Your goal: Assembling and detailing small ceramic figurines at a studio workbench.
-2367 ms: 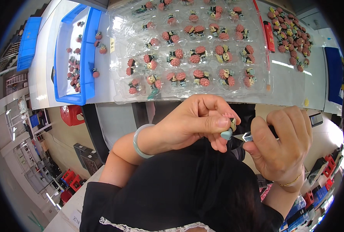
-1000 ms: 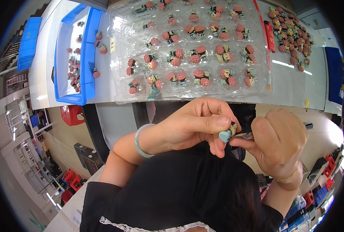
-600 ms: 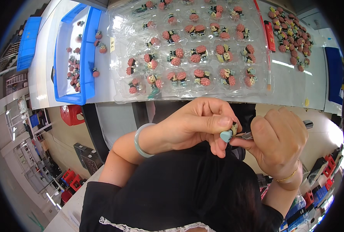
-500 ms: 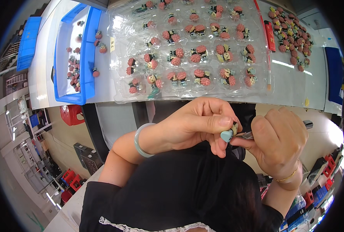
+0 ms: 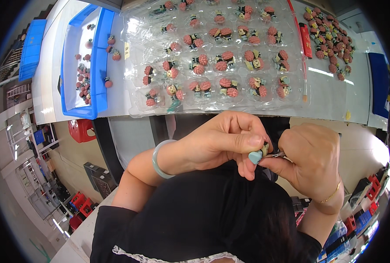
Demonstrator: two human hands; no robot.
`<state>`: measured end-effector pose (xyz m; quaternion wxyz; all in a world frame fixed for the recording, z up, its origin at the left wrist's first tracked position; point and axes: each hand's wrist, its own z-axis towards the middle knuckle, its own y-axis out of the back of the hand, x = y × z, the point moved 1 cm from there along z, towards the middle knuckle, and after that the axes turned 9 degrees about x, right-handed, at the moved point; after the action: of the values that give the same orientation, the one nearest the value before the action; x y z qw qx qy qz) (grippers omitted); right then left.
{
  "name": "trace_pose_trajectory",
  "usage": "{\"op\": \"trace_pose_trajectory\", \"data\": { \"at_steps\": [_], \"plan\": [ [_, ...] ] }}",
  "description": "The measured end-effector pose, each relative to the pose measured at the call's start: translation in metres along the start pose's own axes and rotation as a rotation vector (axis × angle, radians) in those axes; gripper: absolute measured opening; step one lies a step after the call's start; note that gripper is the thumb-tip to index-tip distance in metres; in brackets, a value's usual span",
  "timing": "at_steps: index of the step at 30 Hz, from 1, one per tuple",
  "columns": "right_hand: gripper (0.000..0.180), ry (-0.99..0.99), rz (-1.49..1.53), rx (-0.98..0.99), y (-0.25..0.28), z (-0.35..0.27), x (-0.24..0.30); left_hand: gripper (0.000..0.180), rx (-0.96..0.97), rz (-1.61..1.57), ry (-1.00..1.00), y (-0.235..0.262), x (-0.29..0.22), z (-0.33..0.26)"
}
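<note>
My left hand [image 5: 236, 142] pinches a small painted figurine [image 5: 256, 155] between thumb and fingers, just beyond the table's near edge. Its pale blue heart-shaped part faces me, with cream and black parts behind it; my fingers hide the remainder. My right hand [image 5: 311, 160] is closed round a slim pointed metal tool [image 5: 279, 155], most of which the fingers cover. The tool's tip touches or nearly touches the figurine's right side. Beyond my hands, a clear plastic blister tray [image 5: 182, 109] holds many similar figurines with pink, bumpy, ball-shaped parts.
A blue bin [image 5: 100, 83] with more figurines stands at the left of the table, several figurines [image 5: 116, 55] beside it. A large heap of figurines [image 5: 331, 44] lies at the far right, near a red packet [image 5: 306, 40]. A red stool [image 5: 82, 130] stands below at left.
My right hand has turned and shifted slightly left, bringing the metal tool's tip closer to the figurine. The tool's rear end is now hidden. My left hand has barely moved.
</note>
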<state>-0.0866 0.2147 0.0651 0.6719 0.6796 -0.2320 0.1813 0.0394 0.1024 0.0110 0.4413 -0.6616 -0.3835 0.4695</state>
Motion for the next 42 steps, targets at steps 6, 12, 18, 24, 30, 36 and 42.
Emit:
{"op": "trace_pose_trajectory", "data": {
  "at_steps": [6, 12, 18, 24, 30, 36, 42],
  "plan": [
    [0.037, 0.106, 0.03, -0.054, -0.004, 0.004, -0.005, 0.016, 0.018, -0.025, -0.011, 0.001, 0.001, 0.0],
    [0.037, 0.075, -0.083, -0.087, -0.002, -0.001, 0.0, 0.016, 0.018, -0.017, -0.013, 0.001, 0.0, 0.002],
    [0.04, 0.063, -0.071, -0.081, -0.001, 0.001, 0.0, 0.015, 0.013, 0.005, -0.023, 0.003, 0.001, 0.0],
    [0.041, 0.037, -0.068, -0.128, 0.003, -0.005, -0.001, 0.033, -0.002, 0.144, -0.129, 0.0, -0.004, -0.002],
    [0.042, -0.056, -0.25, -0.127, 0.005, -0.006, 0.008, 0.041, -0.095, 0.326, -0.305, -0.004, -0.003, -0.002],
    [0.042, -0.084, -0.336, -0.121, 0.009, -0.008, 0.013, 0.044, -0.111, 0.421, -0.262, -0.008, -0.005, -0.004],
    [0.039, -0.085, -0.387, -0.097, 0.009, -0.006, 0.017, 0.043, -0.123, 0.468, -0.267, -0.006, -0.006, -0.007]
  ]
}}
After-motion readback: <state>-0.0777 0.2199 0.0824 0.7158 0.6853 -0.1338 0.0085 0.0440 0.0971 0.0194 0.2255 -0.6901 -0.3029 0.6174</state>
